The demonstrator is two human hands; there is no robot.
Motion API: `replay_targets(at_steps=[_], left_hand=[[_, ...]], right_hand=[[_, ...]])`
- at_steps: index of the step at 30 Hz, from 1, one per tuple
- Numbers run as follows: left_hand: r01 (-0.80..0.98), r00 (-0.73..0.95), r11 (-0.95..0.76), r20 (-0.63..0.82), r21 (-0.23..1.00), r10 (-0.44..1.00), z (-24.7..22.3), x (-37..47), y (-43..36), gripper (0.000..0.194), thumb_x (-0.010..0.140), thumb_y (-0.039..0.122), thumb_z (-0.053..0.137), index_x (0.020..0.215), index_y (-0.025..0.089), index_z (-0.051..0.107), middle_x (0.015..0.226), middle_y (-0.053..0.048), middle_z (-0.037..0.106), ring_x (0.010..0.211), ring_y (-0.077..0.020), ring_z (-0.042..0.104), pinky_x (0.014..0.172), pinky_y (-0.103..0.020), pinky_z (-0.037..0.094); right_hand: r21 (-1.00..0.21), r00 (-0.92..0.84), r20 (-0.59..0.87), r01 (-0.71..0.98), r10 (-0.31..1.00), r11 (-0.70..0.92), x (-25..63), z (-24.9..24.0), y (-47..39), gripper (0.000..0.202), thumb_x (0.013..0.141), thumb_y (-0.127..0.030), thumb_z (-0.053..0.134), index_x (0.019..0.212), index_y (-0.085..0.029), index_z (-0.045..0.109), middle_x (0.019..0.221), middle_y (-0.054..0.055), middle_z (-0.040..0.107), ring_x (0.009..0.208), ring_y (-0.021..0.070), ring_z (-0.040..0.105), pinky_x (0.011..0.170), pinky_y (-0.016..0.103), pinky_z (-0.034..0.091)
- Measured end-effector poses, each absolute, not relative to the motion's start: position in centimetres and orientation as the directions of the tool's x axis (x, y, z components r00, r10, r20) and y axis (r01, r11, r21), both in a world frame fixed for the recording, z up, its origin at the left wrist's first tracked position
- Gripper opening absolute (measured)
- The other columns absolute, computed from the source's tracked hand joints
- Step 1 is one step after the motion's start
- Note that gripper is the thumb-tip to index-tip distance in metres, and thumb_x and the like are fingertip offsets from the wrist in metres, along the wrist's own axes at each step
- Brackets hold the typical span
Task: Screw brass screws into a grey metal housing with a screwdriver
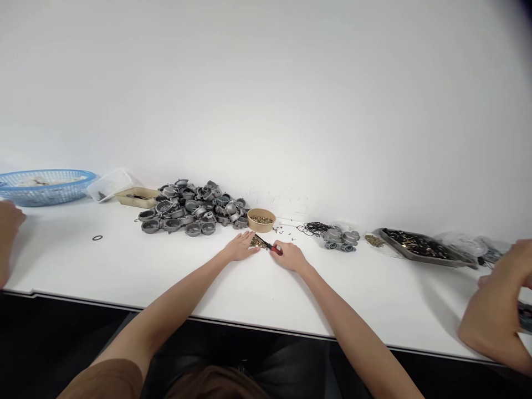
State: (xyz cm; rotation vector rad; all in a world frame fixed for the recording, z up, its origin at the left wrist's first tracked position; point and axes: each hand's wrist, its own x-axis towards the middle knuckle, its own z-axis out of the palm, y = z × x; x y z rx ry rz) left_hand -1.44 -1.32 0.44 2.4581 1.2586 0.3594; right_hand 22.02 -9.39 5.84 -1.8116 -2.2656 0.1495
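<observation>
My right hand (288, 256) is closed round the red handle of a screwdriver (276, 250). Its dark shaft points up and left over a small pile of brass-coloured screws (260, 243) on the table. My left hand (241, 246) lies flat at the left side of that pile, fingers stretched out. Just behind the pile stands a round tan tub (261, 220) holding many more of the small brass pieces. A large heap of grey metal housings (193, 208) sits to the left of the tub.
Loose black rings (315, 228) and a few grey housings (341, 239) lie right of my hands. Farther right is a dark tray (424, 246) of small parts. A blue basket (47, 187) stands far left. Other people's arms (499, 310) reach in at both edges.
</observation>
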Motion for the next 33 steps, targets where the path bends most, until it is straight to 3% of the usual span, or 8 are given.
replay_targets(at_steps=[10, 15, 26, 33], left_hand=[[0.723, 0.595, -0.558, 0.043, 0.407, 0.802, 0.5, -1.4, -1.4, 0.084, 0.099, 0.069, 0.025, 0.163, 0.015, 0.014, 0.170, -0.014, 0.009, 0.158, -0.0284, 0.006, 0.128, -0.047, 0.007], [0.716, 0.605, -0.575, 0.059, 0.396, 0.794, -0.3, -1.3, -0.8, 0.082, 0.100, 0.069, 0.024, 0.163, 0.019, 0.015, 0.170, -0.011, 0.010, 0.159, -0.0287, 0.004, 0.128, -0.047, 0.007], [0.750, 0.608, -0.587, 0.032, 0.306, 0.793, 0.2, -1.1, -1.3, 0.080, 0.102, 0.064, 0.017, 0.163, 0.013, 0.014, 0.171, -0.011, 0.007, 0.159, -0.0263, 0.004, 0.129, -0.043, 0.008], [0.752, 0.598, -0.570, 0.020, 0.330, 0.801, 0.8, -1.0, -1.8, 0.081, 0.102, 0.065, 0.018, 0.163, 0.012, 0.013, 0.171, -0.011, 0.007, 0.159, -0.0254, 0.004, 0.129, -0.042, 0.008]], right_hand=[[-0.217, -0.266, 0.133, 0.932, 0.955, 0.290, 21.4, 5.8, -9.7, 0.019, 0.097, -0.042, 0.056, 0.102, -0.025, 0.061, 0.087, 0.001, 0.070, 0.075, 0.0160, 0.061, 0.065, 0.024, 0.030], [-0.176, -0.278, 0.141, 0.937, 0.950, 0.300, 20.7, 5.6, -9.9, 0.020, 0.097, -0.042, 0.054, 0.101, -0.023, 0.059, 0.085, 0.002, 0.069, 0.076, 0.0170, 0.062, 0.064, 0.024, 0.028], [-0.027, -0.298, 0.183, 0.951, 0.937, 0.308, 19.1, 4.7, -10.5, 0.026, 0.100, -0.044, 0.046, 0.108, -0.021, 0.057, 0.089, 0.005, 0.071, 0.076, 0.0193, 0.065, 0.063, 0.026, 0.026], [-0.105, -0.255, 0.194, 0.955, 0.947, 0.278, 19.1, 4.7, -10.1, 0.021, 0.099, -0.040, 0.049, 0.104, -0.022, 0.059, 0.085, 0.003, 0.070, 0.076, 0.0174, 0.063, 0.063, 0.025, 0.027]])
